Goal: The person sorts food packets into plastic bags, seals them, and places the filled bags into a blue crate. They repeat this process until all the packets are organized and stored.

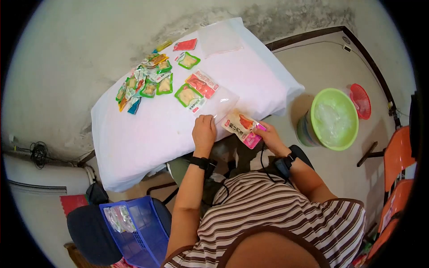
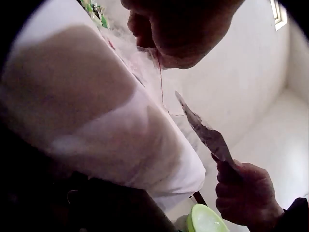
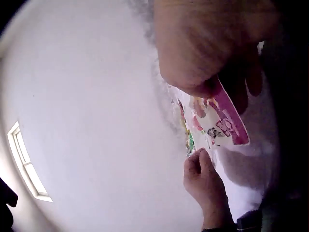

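Note:
My left hand [image 1: 204, 131] pinches the near edge of a clear plastic bag [image 1: 225, 103] at the table's front edge. A thin red line runs along the bag's edge in the left wrist view. In my right hand [image 1: 269, 137] is a flat food packet [image 1: 241, 127], cream with a pink end, gripped by that pink end between thumb and fingers. It is tilted close beside the bag's near edge. A red-and-white packet [image 1: 202, 84] and a green-edged packet [image 1: 188, 95] with pale food lie at the bag's far left side.
The white-covered table [image 1: 147, 134] bears a pile of mixed food packets [image 1: 145, 82] at left, another green-edged packet [image 1: 188, 60], a red packet [image 1: 185, 45] and a clear bag [image 1: 219, 40]. A green basin [image 1: 353, 134] and red basket [image 1: 361, 102] stand right; a blue crate [image 1: 147, 228] sits lower left.

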Tool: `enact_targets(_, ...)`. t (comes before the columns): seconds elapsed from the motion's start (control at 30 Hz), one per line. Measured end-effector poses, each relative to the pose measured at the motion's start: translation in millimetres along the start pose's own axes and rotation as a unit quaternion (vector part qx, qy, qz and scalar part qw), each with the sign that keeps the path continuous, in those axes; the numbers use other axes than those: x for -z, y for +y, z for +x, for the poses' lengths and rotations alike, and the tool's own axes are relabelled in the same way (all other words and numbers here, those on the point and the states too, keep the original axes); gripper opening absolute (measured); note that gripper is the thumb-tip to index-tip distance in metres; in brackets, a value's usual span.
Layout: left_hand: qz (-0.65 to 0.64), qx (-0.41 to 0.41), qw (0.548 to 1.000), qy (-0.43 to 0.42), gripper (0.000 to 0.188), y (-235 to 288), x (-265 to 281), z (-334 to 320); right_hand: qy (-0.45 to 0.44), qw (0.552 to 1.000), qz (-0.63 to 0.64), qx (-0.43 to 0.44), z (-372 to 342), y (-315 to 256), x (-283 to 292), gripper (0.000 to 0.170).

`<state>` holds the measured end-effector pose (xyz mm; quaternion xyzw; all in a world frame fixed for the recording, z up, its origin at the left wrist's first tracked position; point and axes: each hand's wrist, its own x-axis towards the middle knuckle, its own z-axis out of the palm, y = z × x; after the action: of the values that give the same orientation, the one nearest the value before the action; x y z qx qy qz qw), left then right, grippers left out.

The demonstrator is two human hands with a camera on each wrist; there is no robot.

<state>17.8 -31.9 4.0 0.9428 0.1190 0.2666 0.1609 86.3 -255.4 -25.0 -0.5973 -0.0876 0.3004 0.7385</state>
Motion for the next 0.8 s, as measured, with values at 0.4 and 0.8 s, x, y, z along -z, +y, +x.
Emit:
enact_targets(0.4, -0.092, -0.001, 0.992, 0.084, 0.014, 3.7, 1.0, 1.8, -0.047, 0.999, -0.003, -0.023, 63.5, -20.8, -65.6, 0.023)
enact_targets(0.8, -0.127, -0.016, 0.986, 0.111, 0.018, 3.3, -8.4, -3.9, -0.151, 0.979, 0.032, -0.130, 139.3, -18.2, -104.2, 0.023)
